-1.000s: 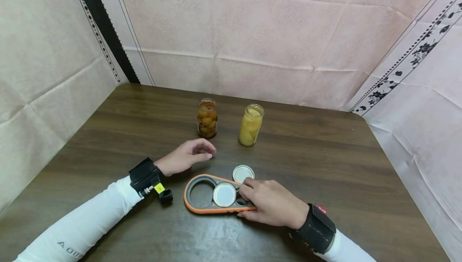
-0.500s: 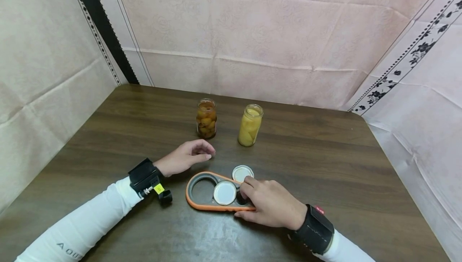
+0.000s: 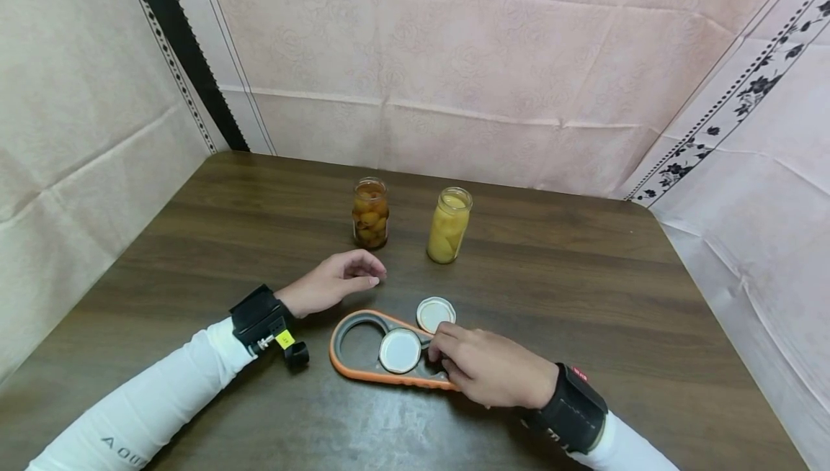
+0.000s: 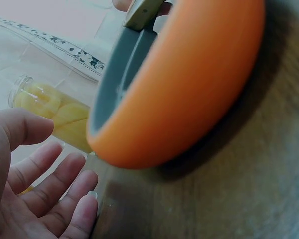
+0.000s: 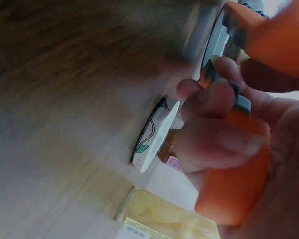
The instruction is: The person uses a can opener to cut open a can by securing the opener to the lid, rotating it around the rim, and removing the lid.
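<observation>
My right hand [image 3: 496, 366] grips the right end of an orange and grey jar opener [image 3: 346, 370], its fingers curled round it in the right wrist view. The opener has round openings of differing size, and a white jar lid [image 3: 400, 351] sits in a middle one. A second lid [image 3: 436, 314] lies underside up just behind the opener, near my fingertips. My left hand [image 3: 333, 284] rests on the table with loosely bent fingers, holding nothing. In the left wrist view the opener's orange rim [image 4: 189, 89] looms close beside that hand.
Behind my left hand stands a lidless glass jar of brown fruit [image 3: 370, 215]. To its right is a lidless jar of yellow fruit pieces [image 3: 449, 226]. The wooden table [image 3: 583, 298] is bordered by hanging cloth [image 3: 454, 53] at the back and sides.
The opener, with the lid in it, shifts a little right and then back left. My right thumb, earlier visible along the front edge, is now tucked out of sight. My left hand stays put.
</observation>
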Demonstrator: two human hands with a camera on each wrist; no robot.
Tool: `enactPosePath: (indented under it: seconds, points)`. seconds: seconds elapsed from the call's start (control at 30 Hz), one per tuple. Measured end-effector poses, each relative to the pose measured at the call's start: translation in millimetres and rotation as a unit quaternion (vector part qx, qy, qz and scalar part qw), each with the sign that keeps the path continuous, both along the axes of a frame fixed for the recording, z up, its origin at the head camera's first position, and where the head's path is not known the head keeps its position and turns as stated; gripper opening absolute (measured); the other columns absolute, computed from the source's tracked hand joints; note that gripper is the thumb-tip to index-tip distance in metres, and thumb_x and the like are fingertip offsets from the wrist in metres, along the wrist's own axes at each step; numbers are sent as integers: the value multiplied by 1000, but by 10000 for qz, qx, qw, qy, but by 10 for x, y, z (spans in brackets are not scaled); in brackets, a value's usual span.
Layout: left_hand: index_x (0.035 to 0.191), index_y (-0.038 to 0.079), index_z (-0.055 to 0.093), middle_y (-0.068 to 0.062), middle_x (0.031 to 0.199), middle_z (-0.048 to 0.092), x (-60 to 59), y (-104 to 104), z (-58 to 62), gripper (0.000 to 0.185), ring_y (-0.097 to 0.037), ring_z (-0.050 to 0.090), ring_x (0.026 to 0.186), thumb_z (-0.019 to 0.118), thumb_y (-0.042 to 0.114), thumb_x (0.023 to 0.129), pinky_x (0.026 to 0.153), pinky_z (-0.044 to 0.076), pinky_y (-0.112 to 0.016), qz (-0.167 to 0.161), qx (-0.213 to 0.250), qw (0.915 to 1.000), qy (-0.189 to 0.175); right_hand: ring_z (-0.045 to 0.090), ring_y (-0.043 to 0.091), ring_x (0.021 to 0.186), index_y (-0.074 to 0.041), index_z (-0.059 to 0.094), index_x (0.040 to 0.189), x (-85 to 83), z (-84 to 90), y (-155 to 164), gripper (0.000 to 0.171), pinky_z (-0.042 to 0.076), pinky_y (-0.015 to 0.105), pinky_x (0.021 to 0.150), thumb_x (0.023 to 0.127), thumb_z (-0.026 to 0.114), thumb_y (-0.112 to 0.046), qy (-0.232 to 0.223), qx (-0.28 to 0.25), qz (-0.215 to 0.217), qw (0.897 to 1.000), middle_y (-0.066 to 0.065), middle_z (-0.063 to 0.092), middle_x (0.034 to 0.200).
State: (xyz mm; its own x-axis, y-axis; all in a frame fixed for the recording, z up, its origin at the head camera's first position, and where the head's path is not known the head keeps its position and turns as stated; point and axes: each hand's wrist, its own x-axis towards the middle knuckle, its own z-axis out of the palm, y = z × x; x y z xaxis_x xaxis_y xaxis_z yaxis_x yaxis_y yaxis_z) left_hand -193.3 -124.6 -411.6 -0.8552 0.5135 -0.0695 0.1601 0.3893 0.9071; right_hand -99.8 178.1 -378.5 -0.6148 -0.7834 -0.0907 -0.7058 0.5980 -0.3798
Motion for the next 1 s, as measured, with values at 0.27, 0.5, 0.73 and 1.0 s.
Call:
enactPosePath:
  seconds: [0.27, 0.5, 0.73, 1.0]
  points:
    - [123, 15, 63, -6, 122, 66, -8, -2, -7, 24, -21, 60, 113, 62, 25, 102, 97, 50, -35, 35, -44, 10000, 10, 56, 0, 94, -15, 65, 113, -17, -2, 14, 14, 54, 19, 81, 101, 59, -8, -335, 3, 95, 9994, -8, 59, 109]
    - [123, 14, 62, -7, 122, 66, 6, -5, 21, 24, -22, 60, 113, 61, 26, 102, 96, 51, -37, 36, -59, 10000, 39, 57, 3, 95, -16, 61, 111, -21, -11, 12, 16, 52, 19, 80, 97, 66, -9, -359, 22, 65, 9993, -7, 57, 111]
    - [123, 14, 62, -6, 122, 66, 10, -15, 32, 23, -21, 60, 113, 61, 25, 102, 96, 51, -36, 78, -71, 9999, 42, 54, 0, 88, -17, 55, 109, -19, -73, 18, 17, 48, 15, 75, 97, 65, -9, -68, -25, 291, 9996, -8, 55, 107]
    - [124, 13, 62, -7, 123, 65, 11, -15, 62, 25, -22, 60, 113, 61, 27, 103, 97, 50, -38, 45, -68, 10000, 49, 49, -2, 77, -17, 46, 108, -22, -143, 29, 14, 43, 12, 68, 102, 58, -12, -93, 11, 362, 9993, -9, 49, 100]
